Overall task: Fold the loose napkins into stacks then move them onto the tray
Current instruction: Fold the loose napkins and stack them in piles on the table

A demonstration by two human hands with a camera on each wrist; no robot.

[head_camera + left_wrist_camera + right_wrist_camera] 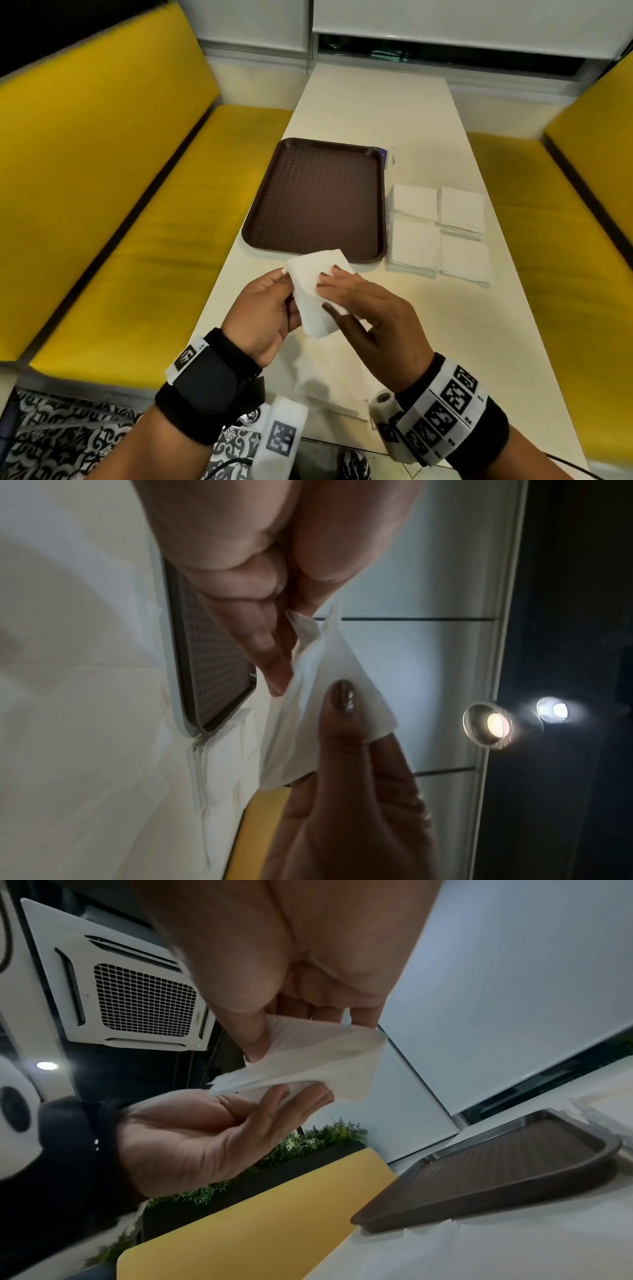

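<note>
A white napkin point(313, 291) is held in the air over the table's near end, just in front of the brown tray point(315, 198). My left hand point(287, 289) pinches its left edge between thumb and fingers; the left wrist view shows that pinch point(291, 612) on the napkin point(329, 702). My right hand point(325, 291) grips the right side, thumb on top and fingers underneath. In the right wrist view the right hand point(298, 1027) holds the napkin point(308, 1058), which is partly folded over. The tray point(496, 1172) holds nothing. Folded napkin stacks point(440, 233) lie right of the tray.
The long white table point(376, 109) runs between two yellow benches point(137, 219), with a wall and window at its far end. Flat loose napkins point(329, 402) lie at the near edge under my wrists. A small object point(388, 157) sits past the tray's far right corner.
</note>
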